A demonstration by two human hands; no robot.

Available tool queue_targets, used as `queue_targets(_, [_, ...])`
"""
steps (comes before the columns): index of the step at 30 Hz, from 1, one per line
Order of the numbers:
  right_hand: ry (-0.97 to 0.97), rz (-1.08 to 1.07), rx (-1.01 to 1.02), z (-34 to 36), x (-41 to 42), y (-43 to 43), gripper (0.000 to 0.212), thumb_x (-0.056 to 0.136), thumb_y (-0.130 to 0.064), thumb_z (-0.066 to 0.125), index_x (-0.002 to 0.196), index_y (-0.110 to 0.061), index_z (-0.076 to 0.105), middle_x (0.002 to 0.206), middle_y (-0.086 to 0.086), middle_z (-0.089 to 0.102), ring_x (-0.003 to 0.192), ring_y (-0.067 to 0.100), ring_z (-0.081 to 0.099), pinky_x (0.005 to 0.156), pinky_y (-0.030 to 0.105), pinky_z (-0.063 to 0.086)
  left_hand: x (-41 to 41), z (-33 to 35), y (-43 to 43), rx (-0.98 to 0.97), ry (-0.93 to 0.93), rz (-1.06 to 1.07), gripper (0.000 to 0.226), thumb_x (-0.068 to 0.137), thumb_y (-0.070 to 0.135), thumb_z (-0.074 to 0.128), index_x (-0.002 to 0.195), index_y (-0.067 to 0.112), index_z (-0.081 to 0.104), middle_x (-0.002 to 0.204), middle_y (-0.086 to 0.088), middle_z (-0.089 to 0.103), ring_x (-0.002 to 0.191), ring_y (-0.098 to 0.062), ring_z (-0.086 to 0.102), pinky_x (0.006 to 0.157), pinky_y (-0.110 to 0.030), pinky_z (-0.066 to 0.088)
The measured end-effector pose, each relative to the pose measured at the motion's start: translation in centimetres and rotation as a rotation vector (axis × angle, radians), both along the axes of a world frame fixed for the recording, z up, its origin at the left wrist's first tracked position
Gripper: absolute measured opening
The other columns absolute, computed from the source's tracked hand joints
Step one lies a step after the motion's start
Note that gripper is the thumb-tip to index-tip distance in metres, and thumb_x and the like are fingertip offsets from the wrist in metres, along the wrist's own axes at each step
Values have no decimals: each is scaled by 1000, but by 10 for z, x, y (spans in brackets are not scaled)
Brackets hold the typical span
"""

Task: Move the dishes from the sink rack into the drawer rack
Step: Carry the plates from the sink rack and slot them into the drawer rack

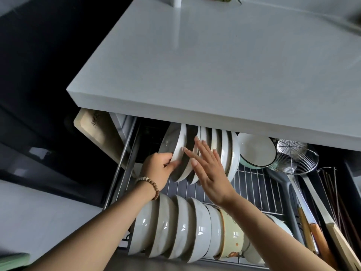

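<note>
**Holding a plate [175,145] at the drawer rack [254,184]**

You looked down into the drawer rack, a wire rack that stood open beneath the edge of a pale grey countertop [214,65].

Your left hand [158,167], with a bead bracelet [150,184] at the wrist, gripped the plate by its lower rim, fingers curled round the edge. The plate stood on edge and tilted at the left end of the rack's back row. It was just beside the white plates [228,153] that stood upright there.

Your right hand [209,171] was flat, its fingers straight and close together, and it lay against the near edges of those standing plates. Whether it also touched the held plate could not be told. The two hands were near each other but apart.

Along the front row of the rack, white bowls [175,227] stood on edge, nested one into the next. A cream patterned pot [232,237] sat at that row's right end. At the right end of the back row, a mint bowl [256,149] with a dark rim leaned with its white inside facing you.

To the right of the rack lay a wire skimmer [293,155], dark chopsticks [330,184] and wooden-handled utensils [320,239]. To the left of the rack, a pale cutting board [93,130] stood on edge.
</note>
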State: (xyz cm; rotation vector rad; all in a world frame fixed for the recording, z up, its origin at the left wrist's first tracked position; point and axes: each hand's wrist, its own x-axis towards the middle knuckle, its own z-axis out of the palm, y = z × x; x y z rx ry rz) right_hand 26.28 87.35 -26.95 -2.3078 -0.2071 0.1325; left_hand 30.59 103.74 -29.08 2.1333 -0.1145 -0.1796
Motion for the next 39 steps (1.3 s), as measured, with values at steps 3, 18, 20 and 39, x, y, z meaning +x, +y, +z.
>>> queue_targets(3, [7,-4,17,0,0,0,53,95,-54,16,142,-40,34,158,-21,3,143,-6,-9,111,11,-15,4,3,7,-29,2,13,49,86,28,63,52,11,32,50,-8,29,51,-16,26,52,-27,23])
queue_targets(18, [63,6,36,0,1,-3,55,92,-59,16,141,-42,36,157,-25,2,142,-9,-10,113,15,-14,-6,17,28,-256,20,153,50,83,32,65,56,0,37,54,-4,32,54,-13,29,53,-22,28])
queue_targets(20, [63,1,46,0,1,-3,56,92,-59,16,140,-42,37,157,-25,2,142,-10,-10,113,15,-13,-5,11,35,-344,67,172,68,72,51,63,71,-14,45,65,-5,44,64,-18,38,62,-28,34])
queue_targets(39, [22,4,69,-2,1,-4,69,88,-70,10,142,-38,38,158,-21,6,144,-6,-7,116,21,-11,2,1,10,-382,125,195,66,70,54,62,69,-10,45,65,-5,39,64,-18,34,63,-30,30])
